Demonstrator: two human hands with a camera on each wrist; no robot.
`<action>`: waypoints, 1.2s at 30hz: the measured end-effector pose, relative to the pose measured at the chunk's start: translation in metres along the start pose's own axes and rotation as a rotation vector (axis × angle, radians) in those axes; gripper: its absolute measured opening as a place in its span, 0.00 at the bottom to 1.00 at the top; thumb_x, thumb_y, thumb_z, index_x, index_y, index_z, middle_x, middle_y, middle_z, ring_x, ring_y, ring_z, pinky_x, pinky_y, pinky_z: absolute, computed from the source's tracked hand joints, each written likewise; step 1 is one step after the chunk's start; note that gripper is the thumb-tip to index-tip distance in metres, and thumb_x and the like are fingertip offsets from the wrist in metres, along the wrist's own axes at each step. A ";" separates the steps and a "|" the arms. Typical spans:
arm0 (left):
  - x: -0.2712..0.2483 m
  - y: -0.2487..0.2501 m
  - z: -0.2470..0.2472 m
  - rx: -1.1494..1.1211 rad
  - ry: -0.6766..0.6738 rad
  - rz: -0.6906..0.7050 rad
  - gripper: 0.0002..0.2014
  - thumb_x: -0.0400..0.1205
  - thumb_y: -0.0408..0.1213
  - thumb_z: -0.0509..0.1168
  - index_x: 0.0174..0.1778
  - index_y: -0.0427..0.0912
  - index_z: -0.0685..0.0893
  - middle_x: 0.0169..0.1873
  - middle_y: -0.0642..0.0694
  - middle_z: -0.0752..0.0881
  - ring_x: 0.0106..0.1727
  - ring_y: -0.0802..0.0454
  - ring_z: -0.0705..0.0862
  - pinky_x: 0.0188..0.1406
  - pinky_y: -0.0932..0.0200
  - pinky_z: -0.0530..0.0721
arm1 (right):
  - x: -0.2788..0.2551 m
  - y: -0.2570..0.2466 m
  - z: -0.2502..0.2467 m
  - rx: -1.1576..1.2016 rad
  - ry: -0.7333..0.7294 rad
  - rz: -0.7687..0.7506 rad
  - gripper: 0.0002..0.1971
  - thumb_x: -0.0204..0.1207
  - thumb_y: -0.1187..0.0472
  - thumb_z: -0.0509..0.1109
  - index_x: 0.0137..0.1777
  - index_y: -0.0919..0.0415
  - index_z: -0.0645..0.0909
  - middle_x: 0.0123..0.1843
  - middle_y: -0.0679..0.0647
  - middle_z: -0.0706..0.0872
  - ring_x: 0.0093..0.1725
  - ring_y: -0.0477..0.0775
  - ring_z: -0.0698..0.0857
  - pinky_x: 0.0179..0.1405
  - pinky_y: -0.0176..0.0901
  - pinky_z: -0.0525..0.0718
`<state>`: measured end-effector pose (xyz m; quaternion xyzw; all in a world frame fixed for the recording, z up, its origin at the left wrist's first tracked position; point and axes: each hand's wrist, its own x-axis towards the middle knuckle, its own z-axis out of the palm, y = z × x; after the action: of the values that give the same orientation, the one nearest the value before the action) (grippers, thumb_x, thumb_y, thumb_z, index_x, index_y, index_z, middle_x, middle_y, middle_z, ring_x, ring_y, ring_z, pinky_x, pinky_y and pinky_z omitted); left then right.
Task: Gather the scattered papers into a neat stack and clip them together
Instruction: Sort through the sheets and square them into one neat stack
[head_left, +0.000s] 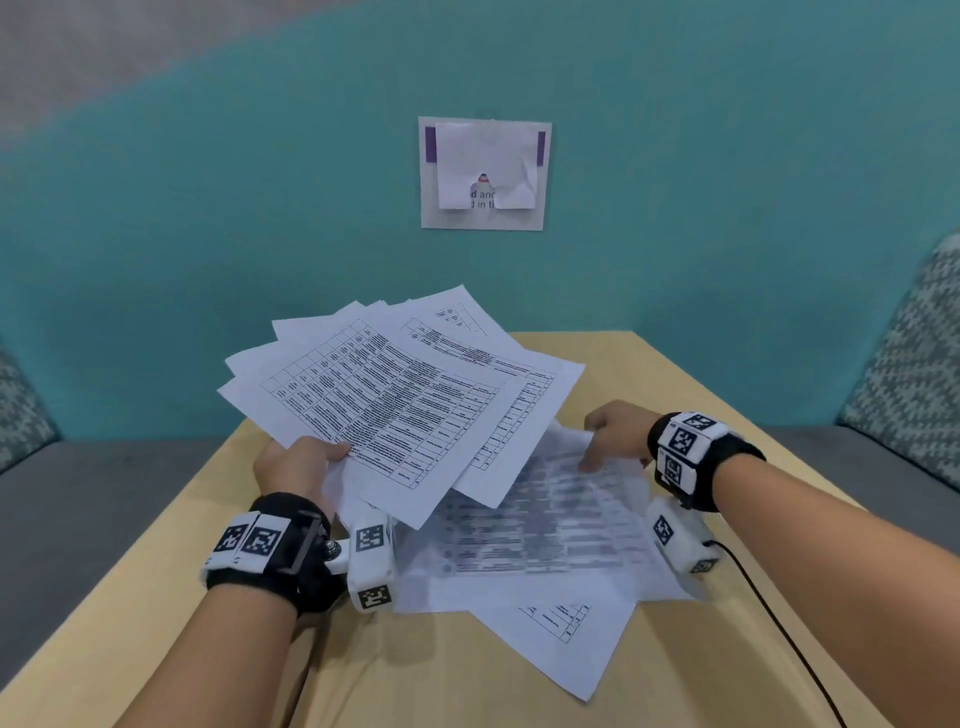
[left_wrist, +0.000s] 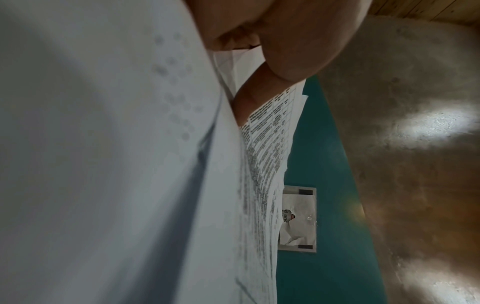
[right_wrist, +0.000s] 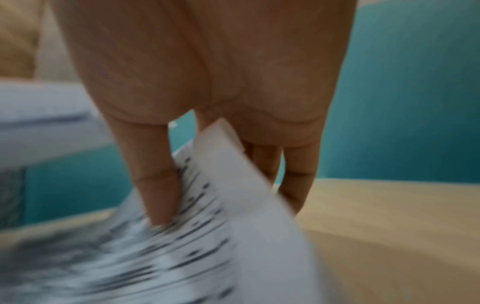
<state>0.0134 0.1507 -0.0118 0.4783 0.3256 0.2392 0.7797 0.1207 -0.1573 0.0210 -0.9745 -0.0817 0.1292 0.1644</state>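
The left hand (head_left: 293, 465) has its grip closed on a fan of papers (head_left: 395, 395), thumb on the printed top sheet and the other fingers under the bundle, so the sheets stand lifted off the table (head_left: 675, 374) and tilt up toward the teal wall (head_left: 727, 208). In the left wrist view the thumb (left_wrist: 259, 98) lies between sheet edges, and most of that picture is filled by blurred white paper.

The right hand (head_left: 618, 434) reaches down to a blurred sheet (head_left: 545, 514) lying on the table. The right wrist view shows its fingers (right_wrist: 158, 185) pointing downward with the sheet's corner curled up between them, one finger on the printed face and others behind the paper, so the grip is closing on that corner. Motion blur smears the print, and the text cannot be read.

The held sheets are white, printed with tables of dark text, and splayed at different angles rather than squared up. Under the blurred sheet another page (head_left: 561, 639) lies on the table, its corner pointing toward the near edge; part of it is covered by the sheet above. A paper notice (head_left: 483, 171) hangs on the wall behind. Both wrists wear black bands with square black-and-white markers.
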 end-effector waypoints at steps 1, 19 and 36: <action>0.001 0.000 0.000 0.000 0.003 0.004 0.24 0.73 0.11 0.70 0.66 0.29 0.85 0.48 0.40 0.88 0.54 0.34 0.87 0.55 0.44 0.86 | 0.001 0.000 -0.004 0.060 0.046 0.014 0.10 0.72 0.63 0.80 0.42 0.59 0.79 0.37 0.48 0.76 0.35 0.46 0.73 0.28 0.37 0.68; 0.008 -0.003 -0.002 0.040 -0.009 0.007 0.19 0.74 0.14 0.72 0.58 0.36 0.84 0.46 0.43 0.86 0.52 0.37 0.85 0.60 0.40 0.84 | -0.010 -0.032 0.016 -0.365 -0.203 0.205 0.21 0.73 0.50 0.81 0.40 0.67 0.79 0.21 0.54 0.84 0.30 0.56 0.83 0.31 0.42 0.79; 0.004 -0.001 -0.007 0.022 0.028 -0.021 0.14 0.73 0.15 0.72 0.43 0.38 0.83 0.50 0.42 0.89 0.45 0.38 0.87 0.64 0.37 0.84 | -0.031 -0.063 0.021 -0.450 -0.206 0.073 0.27 0.84 0.53 0.70 0.77 0.67 0.75 0.77 0.60 0.79 0.72 0.59 0.82 0.59 0.47 0.80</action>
<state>0.0111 0.1567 -0.0162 0.4800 0.3442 0.2339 0.7723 0.0782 -0.0989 0.0303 -0.9706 -0.0896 0.2120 -0.0706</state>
